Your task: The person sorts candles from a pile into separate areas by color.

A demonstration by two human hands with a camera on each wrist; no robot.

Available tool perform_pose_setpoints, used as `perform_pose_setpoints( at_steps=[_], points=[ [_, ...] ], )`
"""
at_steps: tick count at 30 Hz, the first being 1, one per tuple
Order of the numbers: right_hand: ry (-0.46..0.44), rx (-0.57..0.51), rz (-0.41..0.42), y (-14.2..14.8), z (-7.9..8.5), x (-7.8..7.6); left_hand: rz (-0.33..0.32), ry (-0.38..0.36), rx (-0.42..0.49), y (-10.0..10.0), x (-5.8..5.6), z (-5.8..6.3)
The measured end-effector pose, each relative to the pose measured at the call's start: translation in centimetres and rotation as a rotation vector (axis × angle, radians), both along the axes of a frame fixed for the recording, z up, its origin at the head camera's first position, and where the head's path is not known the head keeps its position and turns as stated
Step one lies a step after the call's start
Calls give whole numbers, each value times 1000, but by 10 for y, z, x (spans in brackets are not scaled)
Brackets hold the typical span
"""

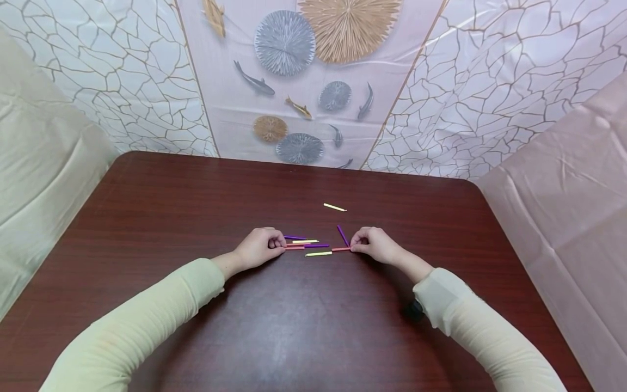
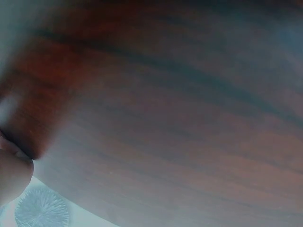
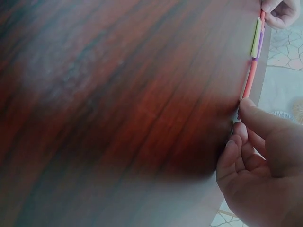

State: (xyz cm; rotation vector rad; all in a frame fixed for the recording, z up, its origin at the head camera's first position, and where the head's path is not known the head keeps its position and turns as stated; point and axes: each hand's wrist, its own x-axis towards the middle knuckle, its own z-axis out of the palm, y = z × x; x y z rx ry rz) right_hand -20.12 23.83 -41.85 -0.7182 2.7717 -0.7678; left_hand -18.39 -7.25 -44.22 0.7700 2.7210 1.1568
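Thin, short candles in purple, yellow and orange lie mid-table in the head view. My left hand [image 1: 260,247] pinches the left end of an orange candle [image 1: 295,248]; a purple candle [image 1: 317,245] and others lie beside it. My right hand [image 1: 377,244] holds the right end of another orange candle [image 1: 341,249] between thumb and fingers, as the right wrist view also shows. A second purple candle [image 1: 342,235] slants up from those fingertips. Between the hands, slightly nearer me, lies a yellow candle [image 1: 318,253]. Only a fingertip of the left hand shows in the left wrist view.
A lone yellow candle [image 1: 335,207] lies farther back on the dark brown wooden table [image 1: 274,321]. Behind the table's far edge hangs a patterned curtain [image 1: 294,109], with plain beige cloth [image 1: 563,179] on the right side.
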Motion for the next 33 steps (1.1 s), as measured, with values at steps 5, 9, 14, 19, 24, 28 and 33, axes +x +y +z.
perform_pose_setpoints(
  at_steps=[5, 9, 14, 19, 24, 28, 33],
  points=[
    [-17, -4, 12, 2, 1, -1, 0, -3, 5, 0, 1, 1],
    [-38, -10, 12, 4, 1, -2, 1, -6, 6, 0, 2, 2],
    [-54, -20, -10, 5, 3, -3, 3, -11, 5, 0, 1, 1],
    [-55, -51, -98, 7, 8, -10, 2, -5, -2, 0, 0, 0],
    [-47, -82, -245, 11, 17, -21, 3, -6, -3, -1, 1, 1],
    [-54, -78, -363, 15, 22, -34, 1, -9, -4, -1, 0, 1],
    [-39, -53, -465, 22, 24, -50, -1, -11, 1, -1, -1, 0]
  ],
)
